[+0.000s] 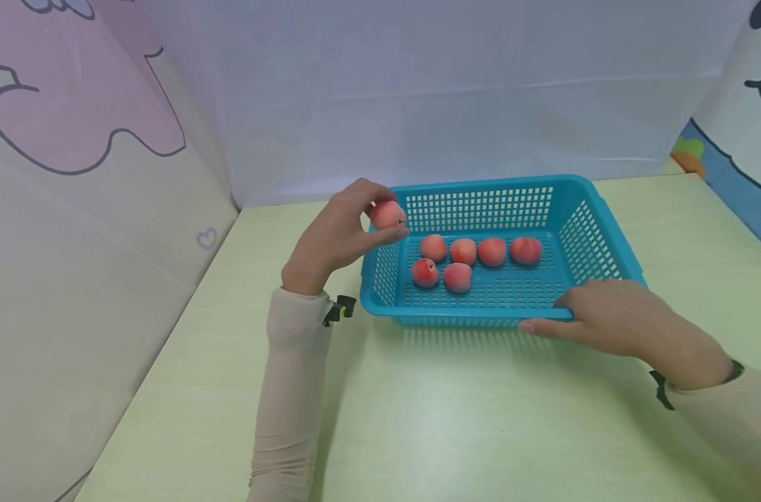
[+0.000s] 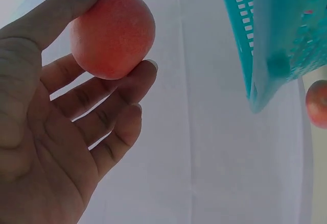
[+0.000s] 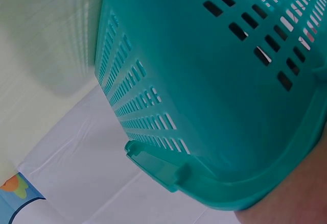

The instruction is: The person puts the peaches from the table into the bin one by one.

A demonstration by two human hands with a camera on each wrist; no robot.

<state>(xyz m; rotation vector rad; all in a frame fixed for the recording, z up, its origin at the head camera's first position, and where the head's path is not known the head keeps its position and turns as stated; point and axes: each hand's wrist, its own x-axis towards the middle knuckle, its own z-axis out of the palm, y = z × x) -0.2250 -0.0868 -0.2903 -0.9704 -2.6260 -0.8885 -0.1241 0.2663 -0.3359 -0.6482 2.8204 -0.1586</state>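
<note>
My left hand (image 1: 343,226) pinches a peach (image 1: 387,215) between thumb and fingers, above the left end of a blue plastic basket (image 1: 468,313). In the left wrist view, this peach (image 2: 113,35) sits at the fingertips and the palm is bare. My right hand (image 1: 619,317) grips the basket's front rim near its right corner, thumb outside. Several more peaches (image 1: 458,277) lie in the left and middle of the basket. Most of the right hand is hidden in the right wrist view, which mainly shows the basket's outer wall (image 3: 204,81).
The basket stands on a pale green table (image 1: 456,418) near its back edge. Behind it hangs a white sheet (image 1: 456,90). Cartoon-printed panels (image 1: 86,244) rise on the left and right. In the left wrist view, another peach (image 2: 319,104) shows at the right edge.
</note>
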